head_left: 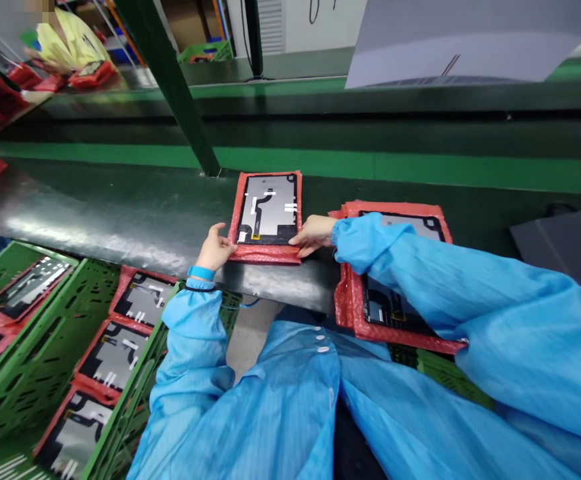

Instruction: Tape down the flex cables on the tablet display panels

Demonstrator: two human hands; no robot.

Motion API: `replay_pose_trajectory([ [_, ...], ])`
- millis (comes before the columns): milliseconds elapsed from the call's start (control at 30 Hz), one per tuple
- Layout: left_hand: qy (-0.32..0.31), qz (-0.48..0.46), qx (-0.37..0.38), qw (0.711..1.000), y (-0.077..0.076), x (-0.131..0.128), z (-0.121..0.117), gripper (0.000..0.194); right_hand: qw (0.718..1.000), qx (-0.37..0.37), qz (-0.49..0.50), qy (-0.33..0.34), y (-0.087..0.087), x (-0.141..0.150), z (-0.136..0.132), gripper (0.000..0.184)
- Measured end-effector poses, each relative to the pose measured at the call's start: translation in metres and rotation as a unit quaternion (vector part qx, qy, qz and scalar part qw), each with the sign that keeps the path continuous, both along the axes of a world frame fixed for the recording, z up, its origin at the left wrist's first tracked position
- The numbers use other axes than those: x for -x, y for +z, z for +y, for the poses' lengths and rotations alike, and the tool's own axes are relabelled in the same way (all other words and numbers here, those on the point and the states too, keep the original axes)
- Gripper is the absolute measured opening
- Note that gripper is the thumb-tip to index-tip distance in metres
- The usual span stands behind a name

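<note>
The display panel [280, 220] lay back side up on a sheet of red bubble wrap [270, 255], on the dark worktop [135, 200] in front of the person, with the wrap's near edge beside the worktop's front edge. A tug toward the body could, I judged, have carried both over that edge. The panel rested loose on top, so lifting only one corner of the wrap might have let it slide. Its ribbon cable [258, 217] lay exposed and could have been caught by a stray fingertip. To the right, a wrapped stack [346, 307] jutted past the worktop's front, partly under the right sleeve [375, 247]; a sweep of that forearm might have dragged the upper panel askew or tipped the pile.

The left hand [214, 248] came up from below, blue band [201, 273] at the wrist, its fingers loosely spread against the wrap's near left corner, the index finger raised. Whether any gripped underneath, I could not tell. The right hand [316, 232] reached in from the right, forearm slanting across the stack, wrist fairly level; its thumb and fingers were drawn narrow, apparently pinching the near right corner of the wrap beside the panel.
</note>
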State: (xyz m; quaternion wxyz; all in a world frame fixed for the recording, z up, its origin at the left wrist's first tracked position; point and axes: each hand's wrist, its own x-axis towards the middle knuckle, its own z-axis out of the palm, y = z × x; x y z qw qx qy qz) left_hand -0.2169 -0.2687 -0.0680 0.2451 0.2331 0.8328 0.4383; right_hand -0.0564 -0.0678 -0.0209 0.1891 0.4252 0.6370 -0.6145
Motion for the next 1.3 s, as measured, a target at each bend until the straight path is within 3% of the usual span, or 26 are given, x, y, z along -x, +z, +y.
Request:
replay_pose_trajectory([
  [133, 0.019, 0.054, 0.033, 0.998, 0.003, 0.0, 0.003, 0.07, 0.998, -0.042, 0.029, -0.029, -0.009, -0.004, -0.016, 0.025],
  [233, 0.018, 0.112, 0.084, 0.99, 0.01, -0.005, 0.001, 0.064, 0.995, -0.072, 0.053, 0.033, -0.007, -0.007, -0.014, 0.034],
  [333, 0.013, 0.227, 0.153, 0.962, 0.02, -0.022, 0.0, 0.057, 0.985, -0.138, 0.09, 0.054, 0.017, -0.03, -0.001, 0.035],
  [433, 0.006, 0.396, 0.153, 0.906, 0.032, -0.052, 0.004, 0.051, 0.95, -0.223, 0.216, -0.009, 0.059, -0.098, 0.015, 0.028],
  [500, -0.038, 0.47, 0.099, 0.876, 0.037, -0.075, 0.013, 0.043, 0.908, -0.271, 0.298, -0.117, 0.081, -0.168, 0.024, 0.021],
  [567, -0.119, 0.494, 0.028, 0.861, 0.042, -0.095, 0.03, 0.036, 0.817, -0.373, 0.34, -0.28, 0.088, -0.248, 0.03, 0.015],
  [633, -0.215, 0.488, -0.039, 0.845, 0.045, -0.114, 0.053, 0.031, 0.71, -0.488, 0.262, -0.435, 0.079, -0.327, 0.031, 0.011],
  [700, -0.297, 0.475, -0.094, 0.823, 0.048, -0.131, 0.081, 0.028, 0.629, -0.554, 0.137, -0.528, 0.057, -0.396, 0.03, 0.013],
  [767, -0.351, 0.471, -0.143, 0.797, 0.05, -0.147, 0.11, 0.023, 0.607, -0.56, 0.027, -0.563, 0.033, -0.442, 0.028, 0.016],
  [800, -0.37, 0.471, -0.166, 0.784, 0.052, -0.155, 0.124, 0.02, 0.615, -0.531, -0.006, -0.583, 0.023, -0.456, 0.028, 0.017],
  [933, -0.415, 0.467, -0.23, 0.747, 0.054, -0.177, 0.163, 0.014, 0.688, -0.333, 0.029, -0.644, -0.003, -0.46, 0.035, 0.022],
  [1067, -0.438, 0.451, -0.209, 0.749, 0.053, -0.181, 0.176, 0.017, 0.719, -0.287, 0.106, -0.624, -0.01, -0.438, 0.045, 0.028],
  [1133, -0.439, 0.444, -0.189, 0.758, 0.052, -0.178, 0.177, 0.02, 0.709, -0.309, 0.113, -0.624, -0.012, -0.432, 0.047, 0.027],
  [1233, -0.448, 0.434, -0.158, 0.765, 0.049, -0.171, 0.175, 0.025, 0.656, -0.38, 0.095, -0.645, -0.013, -0.427, 0.045, 0.02],
  [1300, -0.476, 0.422, -0.142, 0.758, 0.044, -0.165, 0.173, 0.028, 0.635, -0.438, 0.088, -0.63, -0.01, -0.421, 0.039, 0.015],
])
